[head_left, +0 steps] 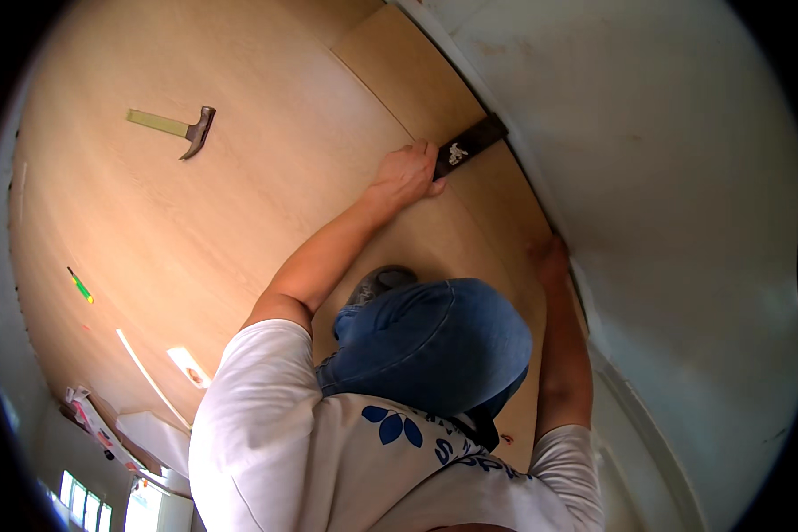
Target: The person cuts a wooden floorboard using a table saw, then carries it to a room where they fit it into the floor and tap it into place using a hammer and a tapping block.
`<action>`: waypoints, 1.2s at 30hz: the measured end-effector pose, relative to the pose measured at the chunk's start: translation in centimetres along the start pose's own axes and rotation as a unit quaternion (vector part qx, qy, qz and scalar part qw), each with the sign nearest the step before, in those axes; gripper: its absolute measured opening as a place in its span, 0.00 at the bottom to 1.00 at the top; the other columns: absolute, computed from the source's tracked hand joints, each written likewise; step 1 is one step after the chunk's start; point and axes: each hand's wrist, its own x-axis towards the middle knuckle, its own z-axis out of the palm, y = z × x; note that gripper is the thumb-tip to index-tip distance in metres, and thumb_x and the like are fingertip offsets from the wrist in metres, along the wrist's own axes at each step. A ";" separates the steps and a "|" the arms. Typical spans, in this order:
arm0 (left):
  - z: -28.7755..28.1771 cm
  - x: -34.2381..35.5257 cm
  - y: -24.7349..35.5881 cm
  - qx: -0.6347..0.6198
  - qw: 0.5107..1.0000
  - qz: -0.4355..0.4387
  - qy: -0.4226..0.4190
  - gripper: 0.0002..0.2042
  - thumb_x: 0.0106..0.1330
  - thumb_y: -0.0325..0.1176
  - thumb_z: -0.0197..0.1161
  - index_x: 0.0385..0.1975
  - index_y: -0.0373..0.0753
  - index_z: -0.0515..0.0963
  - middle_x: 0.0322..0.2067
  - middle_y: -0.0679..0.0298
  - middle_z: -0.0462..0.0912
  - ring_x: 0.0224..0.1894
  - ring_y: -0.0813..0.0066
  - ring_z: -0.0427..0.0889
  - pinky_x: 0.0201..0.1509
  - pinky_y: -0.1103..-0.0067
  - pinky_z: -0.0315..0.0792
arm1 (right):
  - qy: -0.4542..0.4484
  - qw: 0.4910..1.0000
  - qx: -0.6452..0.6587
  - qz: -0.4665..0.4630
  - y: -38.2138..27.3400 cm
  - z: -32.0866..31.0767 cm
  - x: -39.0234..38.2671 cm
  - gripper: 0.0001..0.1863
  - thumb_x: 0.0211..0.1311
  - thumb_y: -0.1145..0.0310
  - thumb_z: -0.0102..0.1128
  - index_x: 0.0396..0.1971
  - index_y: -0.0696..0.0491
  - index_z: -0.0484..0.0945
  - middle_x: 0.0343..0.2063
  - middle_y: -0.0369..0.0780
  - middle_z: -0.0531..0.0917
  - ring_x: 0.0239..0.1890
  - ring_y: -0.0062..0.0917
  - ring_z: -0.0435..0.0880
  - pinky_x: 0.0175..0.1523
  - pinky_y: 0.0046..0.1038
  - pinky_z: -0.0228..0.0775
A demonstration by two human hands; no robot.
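Note:
My left hand (410, 176) is closed round the near end of a dark flat pull bar (474, 144) with pale scuffs. The bar lies across a wood-look floor plank (421, 73), its far end at the gap along the wall. My right hand (550, 259) is down at the plank's edge beside the wall, to the right of my bent knee. Shadow and blur hide its fingers, so I cannot make out whether it grips anything.
On the laminate floor (266, 142) lie a claw hammer (173, 126), a green-and-yellow small tool (81, 285) and a thin white strip (151, 377). The pale wall (665, 177) rises close on my right. My jeans-covered knee (470, 337) is between my arms.

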 end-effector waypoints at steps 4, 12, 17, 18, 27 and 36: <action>-0.6 -0.5 -0.4 -0.009 1.000 -0.018 -0.015 0.25 0.62 0.53 0.67 0.43 0.36 0.76 0.38 0.52 0.82 0.42 0.55 0.85 0.43 0.65 0.81 | 0.078 0.994 0.010 -0.070 -0.1 -0.2 0.5 0.39 0.55 0.40 0.72 0.50 0.63 0.78 0.45 0.56 0.83 0.49 0.57 0.81 0.62 0.48 0.71; -11.5 -4.9 -21.0 0.274 0.905 -0.293 0.145 0.21 0.69 0.40 0.56 0.59 0.38 0.73 0.54 0.48 0.80 0.59 0.49 0.78 0.60 0.58 0.73 | -0.083 0.992 0.093 0.037 -1.1 -2.1 0.2 0.44 0.57 0.40 0.72 0.60 0.63 0.73 0.56 0.57 0.80 0.59 0.53 0.78 0.63 0.48 0.72; -17.2 -13.5 -30.3 0.161 0.858 -0.485 0.055 0.35 0.66 0.60 0.63 0.68 0.46 0.69 0.71 0.43 0.62 0.67 0.42 0.71 0.67 0.57 0.69 | 0.000 0.996 0.088 0.007 1.4 0.9 0.5 0.46 0.56 0.40 0.73 0.62 0.62 0.73 0.60 0.57 0.78 0.62 0.53 0.76 0.67 0.47 0.69; -16.6 -14.0 -31.2 0.146 0.869 -0.467 0.077 0.33 0.67 0.58 0.64 0.67 0.46 0.70 0.71 0.42 0.62 0.67 0.42 0.71 0.67 0.57 0.70 | 0.004 0.998 0.064 0.011 1.8 1.3 0.5 0.46 0.56 0.40 0.73 0.62 0.62 0.73 0.60 0.57 0.77 0.63 0.52 0.76 0.67 0.46 0.68; -11.8 -15.6 -22.2 0.086 0.947 -0.275 0.140 0.20 0.68 0.42 0.68 0.56 0.43 0.78 0.66 0.50 0.69 0.58 0.43 0.78 0.60 0.59 0.77 | 0.043 0.999 0.024 -0.007 2.0 0.8 -1.5 0.39 0.62 0.49 0.67 0.64 0.63 0.71 0.61 0.57 0.77 0.63 0.50 0.76 0.69 0.45 0.67; -16.1 -16.9 -2.4 -0.458 0.871 -0.130 0.119 0.20 0.73 0.35 0.63 0.62 0.34 0.73 0.58 0.55 0.78 0.49 0.72 0.82 0.53 0.73 0.78 | -0.048 0.997 0.030 0.061 -2.0 -3.4 -0.6 0.33 0.68 0.56 0.62 0.65 0.62 0.70 0.62 0.57 0.76 0.64 0.48 0.76 0.69 0.41 0.68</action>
